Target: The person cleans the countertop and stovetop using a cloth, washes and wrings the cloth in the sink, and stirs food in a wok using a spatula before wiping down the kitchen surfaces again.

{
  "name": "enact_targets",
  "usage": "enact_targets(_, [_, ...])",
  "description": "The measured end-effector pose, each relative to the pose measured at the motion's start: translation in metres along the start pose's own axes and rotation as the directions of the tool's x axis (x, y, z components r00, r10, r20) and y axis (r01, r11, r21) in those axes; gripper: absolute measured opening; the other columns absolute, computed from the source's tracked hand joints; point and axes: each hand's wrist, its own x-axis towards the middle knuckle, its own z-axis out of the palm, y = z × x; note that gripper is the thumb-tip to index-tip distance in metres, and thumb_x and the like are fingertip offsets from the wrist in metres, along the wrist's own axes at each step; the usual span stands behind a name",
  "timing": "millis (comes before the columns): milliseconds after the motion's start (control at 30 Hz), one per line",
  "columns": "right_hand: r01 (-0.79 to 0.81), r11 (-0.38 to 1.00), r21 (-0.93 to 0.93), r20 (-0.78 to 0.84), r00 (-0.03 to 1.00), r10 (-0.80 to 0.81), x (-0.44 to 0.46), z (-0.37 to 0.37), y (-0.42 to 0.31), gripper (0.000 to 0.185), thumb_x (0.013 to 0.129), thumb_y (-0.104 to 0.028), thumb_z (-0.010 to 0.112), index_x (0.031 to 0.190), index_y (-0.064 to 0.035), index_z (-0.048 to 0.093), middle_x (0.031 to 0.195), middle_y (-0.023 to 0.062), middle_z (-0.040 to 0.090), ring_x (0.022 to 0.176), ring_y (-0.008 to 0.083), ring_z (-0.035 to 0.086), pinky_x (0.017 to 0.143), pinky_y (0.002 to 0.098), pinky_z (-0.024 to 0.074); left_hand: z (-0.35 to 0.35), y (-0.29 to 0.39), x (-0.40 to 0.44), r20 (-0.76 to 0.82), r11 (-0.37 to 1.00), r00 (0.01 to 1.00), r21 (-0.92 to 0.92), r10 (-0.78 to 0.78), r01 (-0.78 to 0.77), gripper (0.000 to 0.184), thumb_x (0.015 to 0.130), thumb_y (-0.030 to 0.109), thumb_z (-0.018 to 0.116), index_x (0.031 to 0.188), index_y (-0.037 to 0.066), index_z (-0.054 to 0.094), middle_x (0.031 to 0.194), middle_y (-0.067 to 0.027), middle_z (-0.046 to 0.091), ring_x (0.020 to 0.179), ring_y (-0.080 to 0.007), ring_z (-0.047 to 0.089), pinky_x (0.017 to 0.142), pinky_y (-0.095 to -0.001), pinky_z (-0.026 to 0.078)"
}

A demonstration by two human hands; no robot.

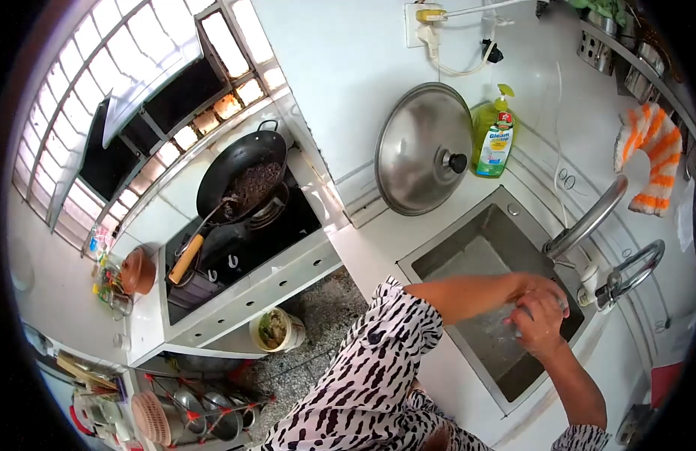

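Observation:
Both hands are together over the sink (468, 255), beneath the thick metal tap (588, 222). My left hand (542, 289) reaches in from the left, its fingers bent and closed against the other hand. Just below it, my right hand (539, 325) is curled with its fingers closed. Something clear and shiny shows beside the fingers; I cannot tell whether it is water or an object. The skin looks wet. Shallow water seems to cover the sink bottom.
A steel lid (419, 150) leans on the wall beside a green soap bottle (494, 141). A thin curved tap (639, 263) stands right of the sink. At left, a black wok (243, 177) with dark food sits on the stove (288, 237); a bucket (291, 333) stands below.

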Motion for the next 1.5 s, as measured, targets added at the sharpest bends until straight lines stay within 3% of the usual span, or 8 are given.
enact_targets(300, [0.037, 0.981, 0.19, 0.291, 0.952, -0.093, -0.024, 0.019, -0.016, 0.028, 0.068, -0.032, 0.06, 0.055, -0.0077, 0.057, 0.046, 0.0085, 0.046, 0.051, 0.0287, 0.049, 0.057, 0.04, 0.0417, 0.034, 0.027, 0.033, -0.189, 0.728, 0.839, 0.424, -0.51, 0.539, 0.02, 0.071, 0.021, 0.059, 0.079, 0.003, 0.065, 0.087, -0.0079, 0.062, 0.083, -0.0195, 0.056, 0.073, -0.0329, 0.044])
enact_targets(700, [-0.272, 0.937, 0.22, 0.56, 0.822, 0.107, -0.027, 0.06, -0.039, 0.032, 0.071, -0.029, 0.054, 0.091, -0.0043, 0.056, 0.094, 0.014, 0.055, 0.089, 0.0318, 0.051, 0.079, 0.0437, 0.0372, 0.06, -0.034, 0.033, -0.569, 0.241, 0.783, 0.746, -0.253, 0.621, 0.013, 0.06, 0.015, 0.061, 0.066, 0.004, 0.064, 0.069, -0.0098, 0.062, 0.06, -0.0274, 0.058, 0.051, -0.0378, 0.047])
enact_targets(933, [-0.186, 0.966, 0.18, 0.524, 0.849, 0.066, -0.056, 0.087, -0.058, 0.036, 0.07, -0.03, 0.056, 0.097, -0.0059, 0.053, 0.1, 0.0132, 0.053, 0.095, 0.0313, 0.048, 0.084, 0.0436, 0.0357, 0.083, -0.07, 0.011, -0.766, 0.316, 0.643, 0.61, 0.003, 0.726, 0.018, 0.063, 0.013, 0.059, 0.072, -0.002, 0.063, 0.078, -0.0177, 0.062, 0.076, -0.0302, 0.06, 0.065, -0.0384, 0.048])
enact_targets(1100, [0.134, 0.963, 0.233, 0.713, 0.65, -0.264, -0.014, 0.028, -0.088, 0.041, 0.067, -0.029, 0.062, 0.102, -0.0085, 0.052, 0.107, 0.0126, 0.05, 0.106, 0.0309, 0.043, 0.089, 0.044, 0.0323, 0.069, -0.019, -0.095, -0.689, 0.636, 0.579, 0.22, -0.435, 0.74, 0.041, 0.071, 0.04, 0.057, 0.076, 0.0, 0.061, 0.068, -0.0124, 0.058, 0.067, -0.0224, 0.057, 0.061, -0.0389, 0.047])
enact_targets(1133, [0.194, 0.954, 0.231, 0.546, 0.786, -0.291, -0.005, 0.018, -0.094, 0.04, 0.067, -0.026, 0.063, 0.101, -0.0089, 0.052, 0.108, 0.012, 0.049, 0.108, 0.0312, 0.042, 0.089, 0.0441, 0.033, 0.065, -0.038, -0.139, -0.486, 0.921, 0.84, 0.159, -0.241, 0.356, 0.045, 0.073, 0.043, 0.055, 0.09, 0.002, 0.059, 0.082, -0.0107, 0.059, 0.07, -0.0227, 0.056, 0.058, -0.0416, 0.047])
enact_targets(1233, [0.07, 0.937, 0.341, 0.277, 0.945, -0.171, 0.028, 0.023, -0.119, 0.037, 0.067, -0.023, 0.064, 0.099, -0.0081, 0.053, 0.106, 0.0115, 0.05, 0.106, 0.0298, 0.044, 0.087, 0.0411, 0.036, 0.141, 0.057, -0.23, -0.568, 0.812, 0.611, -0.533, -0.551, 0.238, 0.054, 0.083, 0.043, 0.045, 0.118, 0.002, 0.037, 0.1, -0.0101, 0.052, 0.086, -0.0233, 0.055, 0.06, -0.0353, 0.051])
enact_targets(1400, [-0.635, 0.543, 0.55, 0.504, 0.77, 0.391, 0.128, 0.054, -0.202, 0.034, 0.075, -0.032, 0.058, 0.087, 0.0005, 0.056, 0.076, 0.0122, 0.056, 0.078, 0.0222, 0.056, 0.071, 0.0317, 0.0434, 0.262, 0.1, -0.382, -0.944, 0.947, 0.204, -0.209, -0.26, 0.243, 0.04, 0.083, 0.031, 0.05, 0.111, 0.002, 0.047, 0.104, -0.0126, 0.053, 0.088, -0.0252, 0.055, 0.064, -0.0373, 0.052])
enact_targets(1500, [-0.758, 0.441, 0.48, 0.705, 0.633, 0.32, 0.171, 0.112, -0.262, 0.046, 0.078, -0.042, 0.053, 0.07, 0.0027, 0.058, 0.058, 0.0057, 0.055, 0.049, 0.014, 0.054, 0.049, 0.0253, 0.0447, 0.341, 0.111, -0.462, -0.923, 0.558, -0.019, 0.216, 0.384, 0.801, 0.033, 0.077, 0.02, 0.057, 0.107, 0.008, 0.05, 0.068, -0.0128, 0.055, 0.059, -0.018, 0.057, 0.051, -0.0306, 0.045])
